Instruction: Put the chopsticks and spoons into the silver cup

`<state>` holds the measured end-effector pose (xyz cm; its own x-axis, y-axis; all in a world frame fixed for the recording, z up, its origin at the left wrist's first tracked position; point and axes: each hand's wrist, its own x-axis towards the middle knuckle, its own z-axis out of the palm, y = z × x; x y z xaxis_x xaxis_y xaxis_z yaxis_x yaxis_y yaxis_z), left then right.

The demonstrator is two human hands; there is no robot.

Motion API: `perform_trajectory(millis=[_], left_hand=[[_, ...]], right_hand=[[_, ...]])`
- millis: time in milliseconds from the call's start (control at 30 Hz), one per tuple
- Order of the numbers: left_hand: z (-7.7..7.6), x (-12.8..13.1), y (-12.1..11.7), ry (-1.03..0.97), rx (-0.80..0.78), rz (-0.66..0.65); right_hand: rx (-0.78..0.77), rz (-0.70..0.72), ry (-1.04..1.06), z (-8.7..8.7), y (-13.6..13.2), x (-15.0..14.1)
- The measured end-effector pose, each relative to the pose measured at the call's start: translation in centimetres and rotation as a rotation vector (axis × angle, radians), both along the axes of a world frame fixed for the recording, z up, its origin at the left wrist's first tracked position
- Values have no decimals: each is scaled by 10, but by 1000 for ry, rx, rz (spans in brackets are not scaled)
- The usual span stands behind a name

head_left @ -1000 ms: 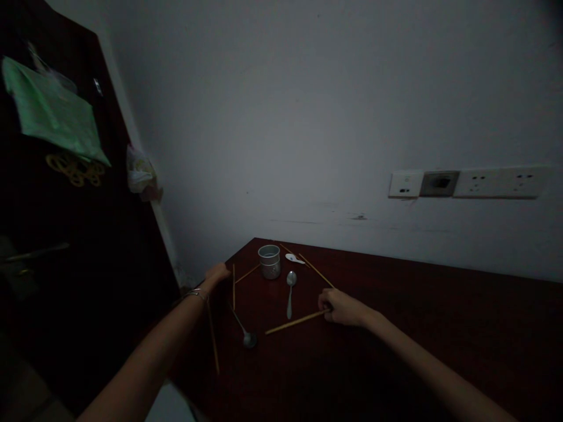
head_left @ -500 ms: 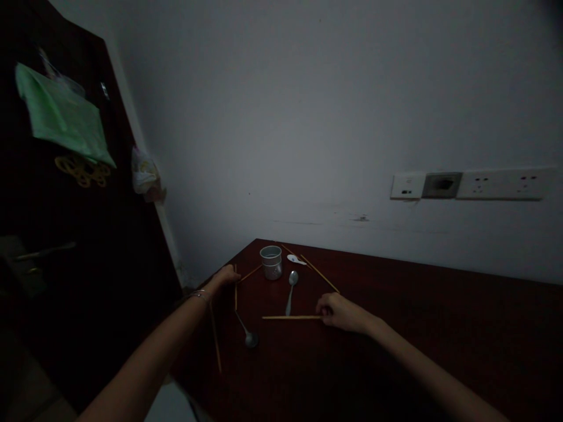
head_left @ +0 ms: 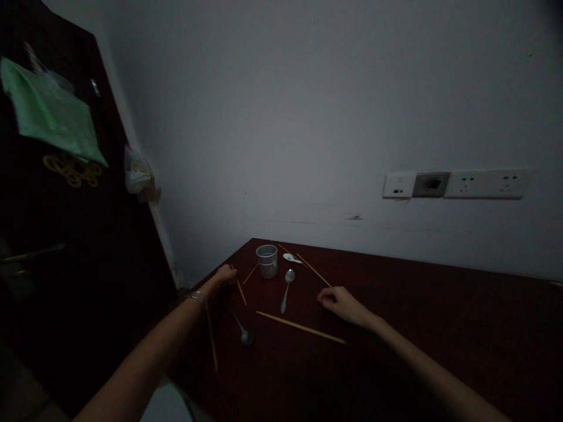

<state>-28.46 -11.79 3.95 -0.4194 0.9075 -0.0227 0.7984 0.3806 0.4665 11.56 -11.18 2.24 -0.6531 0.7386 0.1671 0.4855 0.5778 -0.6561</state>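
Observation:
My left hand (head_left: 225, 275) is closed on a chopstick (head_left: 240, 288) at the left side of the table, its lower end slanting toward me. My right hand (head_left: 338, 300) has its fingers curled; whether anything is in them is hidden. Just behind its knuckles is the near end of another chopstick (head_left: 313, 269). A loose chopstick (head_left: 303, 328) lies slanted in front, apart from both hands. Between the hands are a metal cup (head_left: 267, 262), standing upright, and a metal spoon (head_left: 287, 288). A darker round-bowled spoon (head_left: 246, 337) lies nearer me, below my left hand.
A white spoon (head_left: 291, 258) lies behind the metal spoon, by a further chopstick. One short-looking chopstick (head_left: 251, 273) is beside the cup, and another (head_left: 212, 337) near the table's left edge. The wall with sockets (head_left: 457, 184) bounds the back; a dark door (head_left: 88, 234) stands left.
My right hand has let go of the front chopstick and moved up slightly. That chopstick now lies slanted, right end nearer me. The left hand's chopstick has tilted, its lower end swinging right.

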Motion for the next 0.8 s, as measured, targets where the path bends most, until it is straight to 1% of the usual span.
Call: perform_trajectory(millis=[67,133,200,267,367,400,433,500,533,600,633,667,700,733,800], left_hand=[[6,-4,-2,-8,6,59],[13,-8,-3,-5,38,131],[23,-9,-2,9,106,205],[35,-5,1,25,182,268],[62,17,11,-1,320,326],[73,29,15,-73,441,339],[84,43,19,-135,557,320],[107,77,26,-201,712,238],[116,96,28,-228,771,163],[128,136,29,-256,874,-22],[129,156,28,-262,901,-119],[126,175,27,-277,901,-211],[121,194,25,-284,868,-311],[113,211,22,-280,835,-393],[92,245,17,-260,727,-514]], right_hand=[[5,-69,12,-1,6,9],[4,-96,2,-1,9,17],[14,-70,-10,-1,7,24],[33,-36,-24,0,5,30],[69,-72,-35,-1,5,38],[84,-105,-31,-3,6,42],[99,-144,-21,-4,8,45],[136,-232,10,-8,11,53],[155,-274,24,-10,12,57],[191,-339,38,-13,13,68],[208,-362,37,-14,12,74],[221,-383,32,-15,12,81],[231,-407,26,-15,11,87],[239,-437,20,-16,10,95],[247,-501,11,-17,6,109]])
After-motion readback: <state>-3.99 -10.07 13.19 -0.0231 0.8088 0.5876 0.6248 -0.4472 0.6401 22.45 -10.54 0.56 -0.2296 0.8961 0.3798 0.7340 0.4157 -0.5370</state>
